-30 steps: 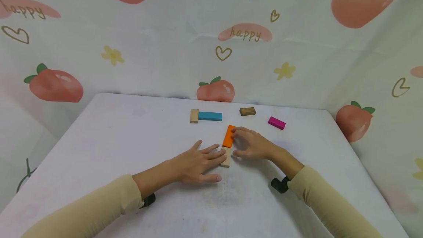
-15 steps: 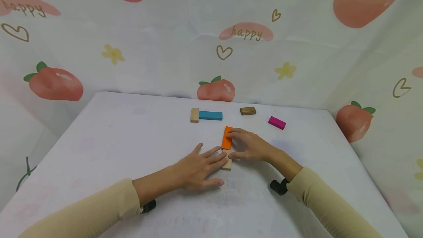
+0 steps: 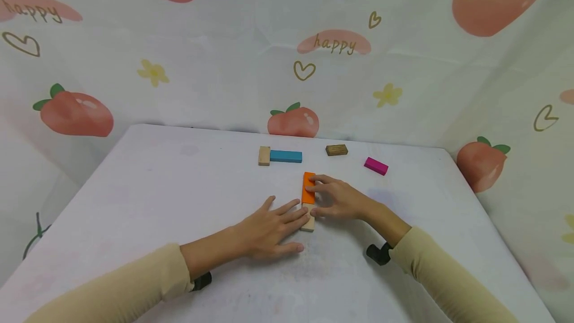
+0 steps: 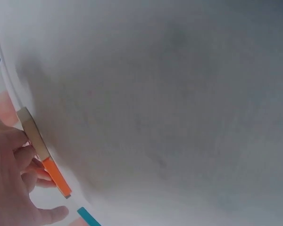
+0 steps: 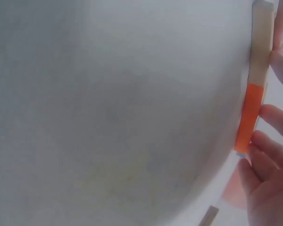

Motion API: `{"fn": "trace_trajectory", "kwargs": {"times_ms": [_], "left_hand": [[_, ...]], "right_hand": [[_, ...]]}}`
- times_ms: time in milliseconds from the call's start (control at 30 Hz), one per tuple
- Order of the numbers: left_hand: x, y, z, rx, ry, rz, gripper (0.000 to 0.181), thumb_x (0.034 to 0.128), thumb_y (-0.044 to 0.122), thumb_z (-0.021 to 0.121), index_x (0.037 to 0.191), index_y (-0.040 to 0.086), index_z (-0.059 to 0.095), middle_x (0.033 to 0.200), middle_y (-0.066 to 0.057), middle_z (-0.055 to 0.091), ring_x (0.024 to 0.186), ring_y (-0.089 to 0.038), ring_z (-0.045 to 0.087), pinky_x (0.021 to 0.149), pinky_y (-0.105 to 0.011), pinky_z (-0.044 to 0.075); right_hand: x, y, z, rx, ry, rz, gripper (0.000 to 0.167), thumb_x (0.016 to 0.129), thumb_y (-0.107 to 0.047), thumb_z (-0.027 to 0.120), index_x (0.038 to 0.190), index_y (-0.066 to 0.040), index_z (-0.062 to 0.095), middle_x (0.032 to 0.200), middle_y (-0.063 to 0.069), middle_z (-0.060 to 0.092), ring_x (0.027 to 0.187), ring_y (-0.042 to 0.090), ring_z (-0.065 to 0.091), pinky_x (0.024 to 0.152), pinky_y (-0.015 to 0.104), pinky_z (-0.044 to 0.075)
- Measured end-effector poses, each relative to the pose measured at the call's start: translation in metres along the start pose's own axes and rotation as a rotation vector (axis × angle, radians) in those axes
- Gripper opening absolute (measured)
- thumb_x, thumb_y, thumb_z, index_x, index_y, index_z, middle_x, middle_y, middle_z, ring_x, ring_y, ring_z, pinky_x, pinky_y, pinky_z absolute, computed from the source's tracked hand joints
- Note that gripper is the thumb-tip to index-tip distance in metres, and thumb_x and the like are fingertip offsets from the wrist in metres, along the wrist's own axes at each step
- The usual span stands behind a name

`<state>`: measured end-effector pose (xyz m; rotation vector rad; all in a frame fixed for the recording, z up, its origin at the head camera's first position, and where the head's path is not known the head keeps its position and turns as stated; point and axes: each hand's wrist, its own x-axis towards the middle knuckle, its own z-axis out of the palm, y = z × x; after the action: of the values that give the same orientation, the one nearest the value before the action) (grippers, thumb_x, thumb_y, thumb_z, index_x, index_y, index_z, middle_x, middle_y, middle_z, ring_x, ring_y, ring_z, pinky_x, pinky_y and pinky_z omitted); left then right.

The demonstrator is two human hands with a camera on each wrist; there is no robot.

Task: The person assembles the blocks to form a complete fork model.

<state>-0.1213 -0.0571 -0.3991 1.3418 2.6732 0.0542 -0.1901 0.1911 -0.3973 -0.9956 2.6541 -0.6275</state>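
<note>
The orange block point(image 3: 308, 197) meets a wooden block point(image 3: 308, 226) end-to-end on the table point(image 3: 215, 178), spread left hand point(image 3: 273, 231) touching wood, unclenched right hand point(image 3: 343, 199) touching orange, apparently aligning, with light nudging seemingly needed next.

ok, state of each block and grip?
Orange block: flat, touching near pale block
Near pale block: flat, partly covered
Left grip: spread, touching near pale block
Right grip: touching orange block
Teal block: flat, against far pale block
Far pale block: flat
Brown block: flat, apart
Magenta block: flat, apart
</note>
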Motion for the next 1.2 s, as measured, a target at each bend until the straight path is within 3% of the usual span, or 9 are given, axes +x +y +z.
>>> {"fn": "trace_trajectory", "kwargs": {"times_ms": [367,600,833,1200], "left_hand": [[0.0005,0.0001,-0.0018,0.015,-0.009,-0.008,0.071,0.1017,0.062,0.031,0.159,0.022,0.026,0.164,0.006,0.023,0.152,-0.016,0.013,0.113,-0.063,0.024],[-0.0007,0.0009,0.0016,-0.048,-0.009,0.002,0.072,0.1019,0.061,0.033,0.159,0.018,0.025,0.164,0.003,0.021,0.152,-0.016,0.012,0.114,-0.061,0.023],[-0.0006,-0.0025,-0.0005,-0.036,-0.019,0.012,0.072,0.1018,0.062,0.032,0.159,0.019,0.025,0.164,0.004,0.022,0.152,-0.016,0.012,0.114,-0.062,0.023],[-0.0018,-0.007,-0.0039,0.013,-0.008,0.055,0.071,0.1017,0.061,0.034,0.159,0.019,0.027,0.163,0.003,0.025,0.152,-0.018,0.015,0.112,-0.065,0.024]], "right_hand": [[-0.0009,-0.0028,-0.003,-0.01,-0.014,-0.022,0.061,0.088,-0.039,0.075,0.139,-0.01,0.059,0.151,0.012,0.047,0.139,0.036,0.042,0.108,0.058,0.037],[0.0008,-0.0002,-0.0019,-0.02,-0.012,-0.022,0.062,0.087,-0.041,0.076,0.139,-0.011,0.06,0.15,0.011,0.048,0.139,0.035,0.042,0.108,0.057,0.037],[0.0003,-0.0037,-0.003,-0.079,-0.027,-0.022,0.063,0.088,-0.041,0.075,0.139,-0.009,0.059,0.151,0.011,0.047,0.14,0.034,0.042,0.108,0.055,0.038],[-0.0035,-0.0084,-0.0009,-0.08,-0.035,-0.041,0.07,0.09,-0.041,0.073,0.145,-0.005,0.051,0.153,0.009,0.045,0.142,0.032,0.04,0.11,0.053,0.036]]}}
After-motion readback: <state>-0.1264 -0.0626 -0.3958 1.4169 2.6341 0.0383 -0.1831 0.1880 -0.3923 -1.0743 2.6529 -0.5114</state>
